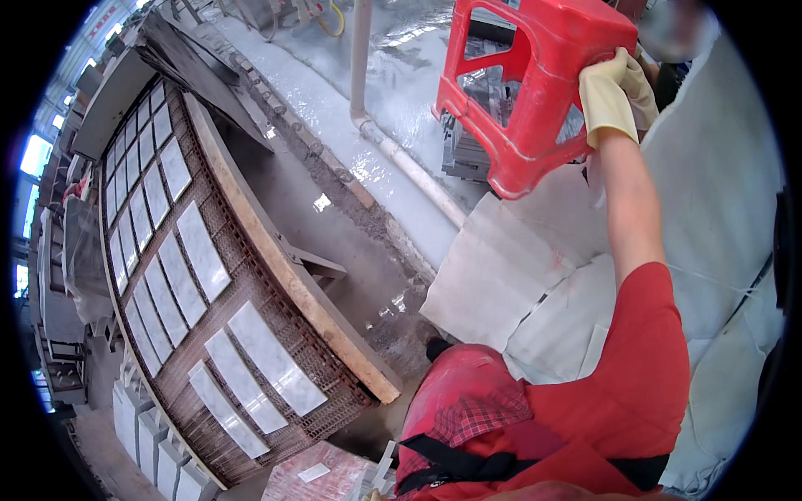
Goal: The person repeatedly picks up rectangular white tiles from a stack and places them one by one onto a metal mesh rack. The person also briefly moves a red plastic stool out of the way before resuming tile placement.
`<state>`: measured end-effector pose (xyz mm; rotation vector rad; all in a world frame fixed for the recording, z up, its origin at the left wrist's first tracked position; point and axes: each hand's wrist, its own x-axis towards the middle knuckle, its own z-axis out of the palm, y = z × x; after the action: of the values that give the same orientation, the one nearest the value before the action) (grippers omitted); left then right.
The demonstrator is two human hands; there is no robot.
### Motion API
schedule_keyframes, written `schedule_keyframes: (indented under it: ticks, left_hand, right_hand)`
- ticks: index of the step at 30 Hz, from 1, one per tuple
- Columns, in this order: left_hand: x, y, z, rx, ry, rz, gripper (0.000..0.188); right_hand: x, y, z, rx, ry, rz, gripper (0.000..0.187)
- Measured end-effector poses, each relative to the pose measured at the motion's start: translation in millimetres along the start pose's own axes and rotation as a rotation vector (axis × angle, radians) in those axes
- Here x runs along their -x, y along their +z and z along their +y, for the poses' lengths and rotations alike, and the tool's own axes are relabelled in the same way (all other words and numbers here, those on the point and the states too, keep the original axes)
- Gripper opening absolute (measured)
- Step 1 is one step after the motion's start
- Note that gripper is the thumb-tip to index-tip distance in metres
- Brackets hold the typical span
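Note:
My right hand point(619, 93), in a cream rubber glove, is closed on the side of a red plastic stool point(535, 92) at the upper right. The stool's legs and open side frames face left, over stacked grey slabs point(466, 149) and a pale sheet. Whether it rests on anything is unclear. My right arm reaches far forward from its red sleeve. My left hand does not show clearly; only a small beige patch appears at the lower edge, too little to identify.
To the left, a mesh conveyor point(242, 288) carries rows of white marble-like tiles point(276, 359), with a wooden beam point(288, 275) along its edge. A white pipe point(409, 169) crosses the wet floor. Pale sheets point(510, 267) lie before me; a reddish slab point(322, 476) sits below.

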<state>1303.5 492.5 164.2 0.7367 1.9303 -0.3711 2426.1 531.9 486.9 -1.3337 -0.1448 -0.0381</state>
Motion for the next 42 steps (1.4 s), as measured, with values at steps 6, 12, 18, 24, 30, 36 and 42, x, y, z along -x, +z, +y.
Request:
schedule_keyframes:
  ticks: [6, 12, 18, 24, 30, 36, 42]
  left_hand:
    - [10.0, -48.4, 7.1, -0.238, 0.085, 0.041, 0.041]
    - [26.1, -63.7, 3.8, -0.092, 0.098, 0.095, 0.044]
    - [48.3, -43.3, 49.7, -0.059, 0.234, 0.155, 0.045]
    - [87.5, -118.2, 193.7, 0.177, 0.764, 0.689, 0.041]
    - [31.0, -229.6, 301.8, -0.250, 1.016, 0.943, 0.072]
    - [-21.5, -257.3, 338.3, -0.417, 0.770, 0.787, 0.097]
    - [-24.3, -254.5, 339.9, -0.486, 0.792, 0.823, 0.106]
  right_hand:
    - [-21.4, -15.4, 42.7, 0.397, -0.052, -0.100, 0.050]
    - [-34.7, -36.2, 93.2, 0.774, -0.105, -0.175, 0.049]
    - [13.3, 35.5, 109.9, 0.971, -0.407, -0.140, 0.049]
    - [213.0, 157.7, 101.9, 0.722, -0.623, -0.438, 0.048]
    - [493.1, 279.9, 113.1, 0.341, -0.070, -1.007, 0.048]
    - [775.0, 294.6, 76.2, 0.227, 0.718, -1.336, 0.045]
    - [901.6, 288.3, 71.2, 0.212, 1.123, -1.364, 0.045]
